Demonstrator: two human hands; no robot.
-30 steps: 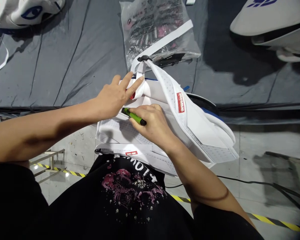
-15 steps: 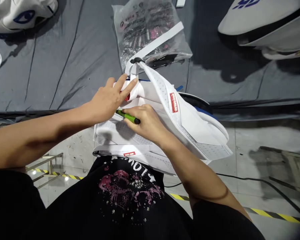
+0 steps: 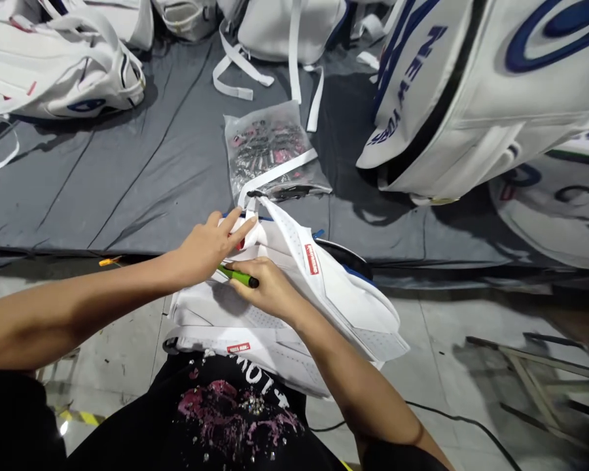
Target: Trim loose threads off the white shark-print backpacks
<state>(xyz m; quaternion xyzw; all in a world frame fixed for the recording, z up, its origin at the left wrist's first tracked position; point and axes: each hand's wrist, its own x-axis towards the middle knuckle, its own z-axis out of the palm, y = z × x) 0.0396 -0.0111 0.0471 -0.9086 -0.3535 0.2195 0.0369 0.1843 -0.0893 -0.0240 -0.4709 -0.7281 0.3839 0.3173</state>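
Observation:
A white bag (image 3: pixel 285 327) with dotted straps and small red labels lies at the table's front edge, against my black shirt. My left hand (image 3: pixel 209 248) rests on its upper left part, fingers spread, near a white strap and a red patch. In my right hand (image 3: pixel 265 284) is a green tool (image 3: pixel 239 275) with a black end, its tip at the bag's surface beside my left hand. The tool's tip is hidden near my left palm. A white strap (image 3: pixel 279 171) runs from a black buckle over a plastic bag.
The clear plastic bag (image 3: pixel 269 140) of small parts lies behind the white bag on the dark-covered table (image 3: pixel 127 176). A large white bag (image 3: pixel 471 98) with blue lettering stands at the right. Other white bags line the back. A metal frame (image 3: pixel 535 386) stands on the floor.
The view has tilted up, so more bags at the table's back show and my hands appear lower. My left hand stays on the bag and my right hand still holds the green tool.

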